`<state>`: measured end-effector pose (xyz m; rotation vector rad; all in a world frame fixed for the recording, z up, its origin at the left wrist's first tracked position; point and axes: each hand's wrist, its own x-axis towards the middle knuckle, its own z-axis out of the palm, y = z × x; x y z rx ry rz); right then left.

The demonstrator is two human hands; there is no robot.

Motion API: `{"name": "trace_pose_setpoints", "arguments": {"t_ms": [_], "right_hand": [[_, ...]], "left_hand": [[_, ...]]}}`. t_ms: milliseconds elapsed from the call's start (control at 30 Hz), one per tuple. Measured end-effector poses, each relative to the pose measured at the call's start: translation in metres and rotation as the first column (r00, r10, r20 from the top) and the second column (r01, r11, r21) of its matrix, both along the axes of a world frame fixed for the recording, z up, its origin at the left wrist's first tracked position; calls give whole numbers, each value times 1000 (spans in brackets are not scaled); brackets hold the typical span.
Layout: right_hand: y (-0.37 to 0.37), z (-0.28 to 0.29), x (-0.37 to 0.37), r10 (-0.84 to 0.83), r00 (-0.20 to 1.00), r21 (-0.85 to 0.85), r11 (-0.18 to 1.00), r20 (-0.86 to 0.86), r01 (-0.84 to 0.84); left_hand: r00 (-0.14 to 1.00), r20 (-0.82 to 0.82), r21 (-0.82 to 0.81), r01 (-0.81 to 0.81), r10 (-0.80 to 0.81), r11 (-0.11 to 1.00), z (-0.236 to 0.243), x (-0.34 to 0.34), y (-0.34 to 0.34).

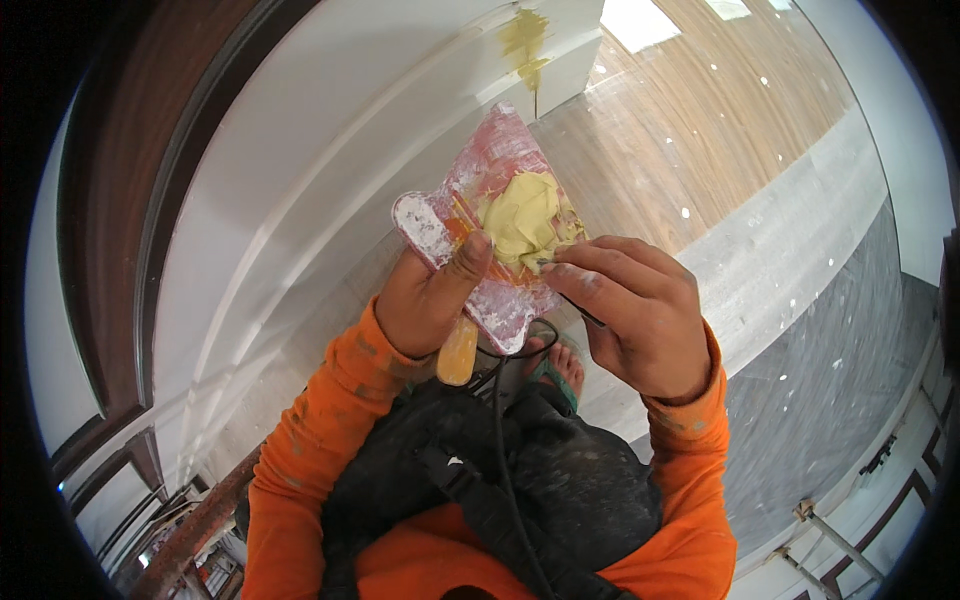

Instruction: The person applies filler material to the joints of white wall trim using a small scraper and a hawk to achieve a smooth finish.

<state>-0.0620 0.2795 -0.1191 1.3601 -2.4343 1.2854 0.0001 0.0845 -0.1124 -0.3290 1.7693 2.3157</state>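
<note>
The left hand [428, 302] there grips a flat, pinkish-red board [499, 150] smeared with white, thumb on top. Soft, pale-yellow putty [525, 212] sits heaped by the board's right edge, where the right hand [645, 312] pinches a thin dark tool [590, 316], mostly hidden from me.

Wears orange slvs [315, 425], blk pants [595, 480], grn sandal [542, 371].

the paste [522, 215] was pale yellow, the board [500, 140] pinkish red streaked with white, the handle [457, 355] yellow-orange. grey smudges dotted the bright orange sleeves [330, 400]. tan wood grain and white specks patterned the floor [690, 130]; an olive-yellow patch [525, 45] marked the white wall [300, 130].
</note>
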Motion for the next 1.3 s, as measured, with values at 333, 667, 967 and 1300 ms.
{"name": "trace_pose_setpoints", "arguments": {"t_ms": [333, 667, 967, 1300], "right_hand": [[-1, 5, -5, -17, 1000, -60, 998, 6, 18], [-1, -1, -23, 248, 929, 54, 961, 274, -273], [38, -60, -31, 473, 272, -544, 764, 838, 347], [-70, -154, -53, 193, 320, -374, 468, 927, 801]], "left_hand": [[997, 26, -49, -65, 66, 997, 0, -2, -4], [992, 33, -85, -117, 120, 989, -15, 2, -5], [949, 136, 56, -295, 285, 954, -8, 19, -23], [863, 87, -79, -492, 498, 867, 28, 86, -70]]}}
